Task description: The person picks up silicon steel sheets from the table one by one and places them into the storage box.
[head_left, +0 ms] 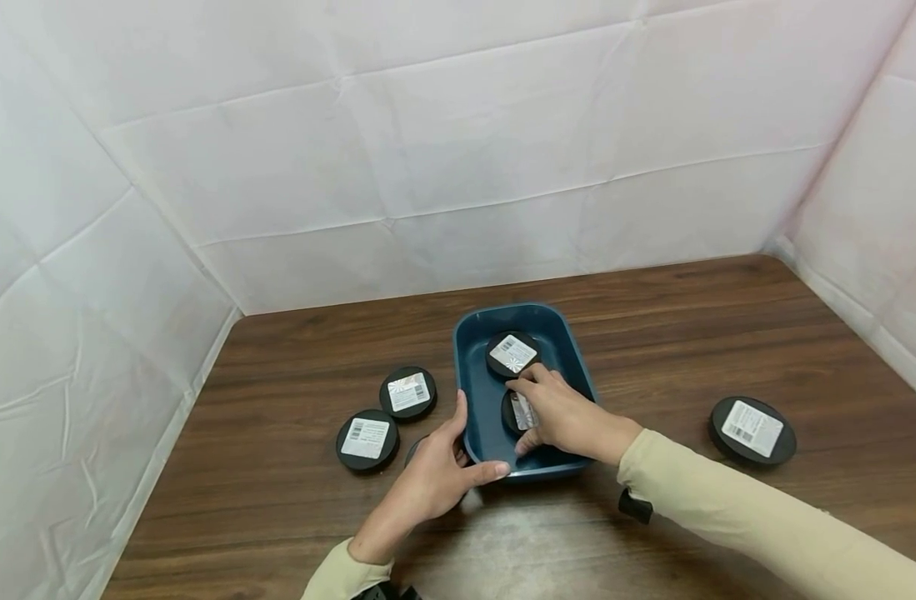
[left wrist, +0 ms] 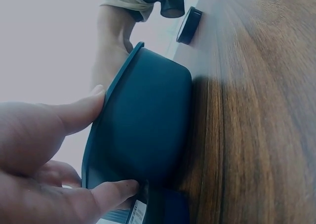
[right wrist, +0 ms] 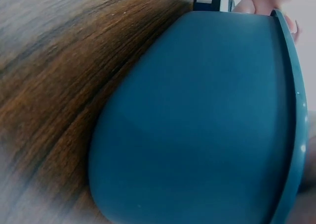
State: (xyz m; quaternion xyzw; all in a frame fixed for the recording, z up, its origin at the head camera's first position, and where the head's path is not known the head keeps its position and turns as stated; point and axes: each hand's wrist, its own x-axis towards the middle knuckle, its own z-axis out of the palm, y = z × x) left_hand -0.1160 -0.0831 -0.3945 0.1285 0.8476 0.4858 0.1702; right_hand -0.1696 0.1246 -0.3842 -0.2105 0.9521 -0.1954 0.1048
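A blue plastic tray [head_left: 473,433] stands on the table. My left hand [head_left: 431,475] rests at its near left corner, thumb along the near rim and index finger stretched up the left side. In the left wrist view the thumb tip touches the rim. My right hand [head_left: 570,417] reaches inside and holds a flat round black case [head_left: 523,412] with a white label, thumb on the near edge and fingertips on the far edge. A second such case [head_left: 513,353] lies beyond it in the tray. Part of another labelled case [left wrist: 138,212] shows beside my left fingers, mostly hidden under the hand from above.
Two more black cases, one nearer [head_left: 367,440] and one farther [head_left: 408,392], lie left of the tray. A lone case [head_left: 753,431] is at the far right. White sheeting [head_left: 465,167] walls the back and sides of the wooden table [head_left: 277,500].
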